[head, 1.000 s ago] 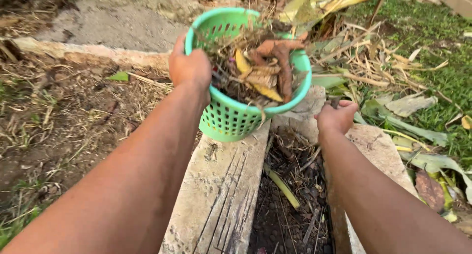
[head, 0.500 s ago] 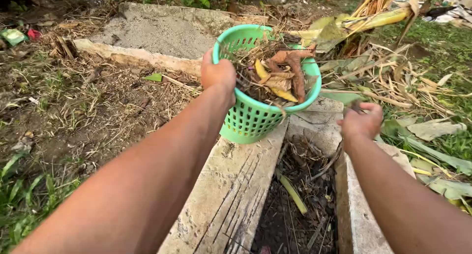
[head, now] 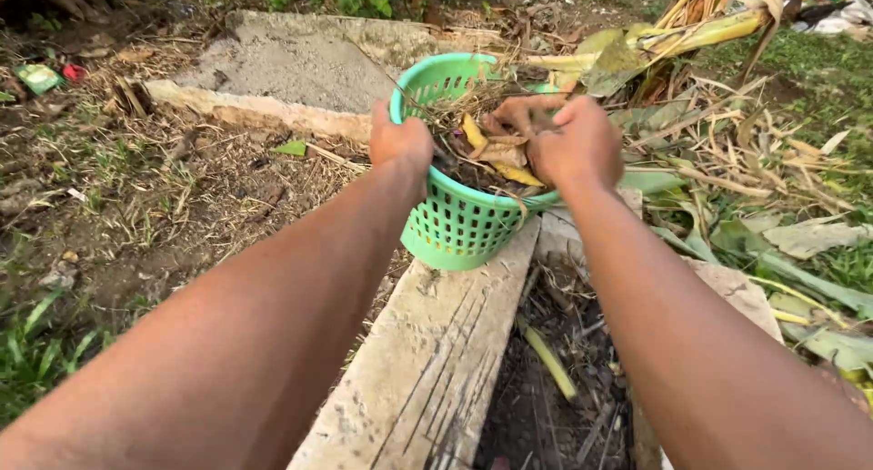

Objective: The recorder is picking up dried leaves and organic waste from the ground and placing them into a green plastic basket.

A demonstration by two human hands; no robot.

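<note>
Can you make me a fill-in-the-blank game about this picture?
1. The basket is coloured ____.
2. The ____ hand grips the basket's rim.
3. The right hand is over the dry ____ in the basket.
4. The basket sits on a ____ slab.

Missing words: green; left; leaves; concrete

Your left hand grips the near rim of the green basket, blocking that side, while your right hand covers its mouth over the dry leaves heaped inside. The basket stands on the concrete slab, whose top lies bare below it. Right of the slab, the trench offers a narrow passage cluttered with twigs. Cut stalks crowd the right; the ground left is low and passable.
</note>
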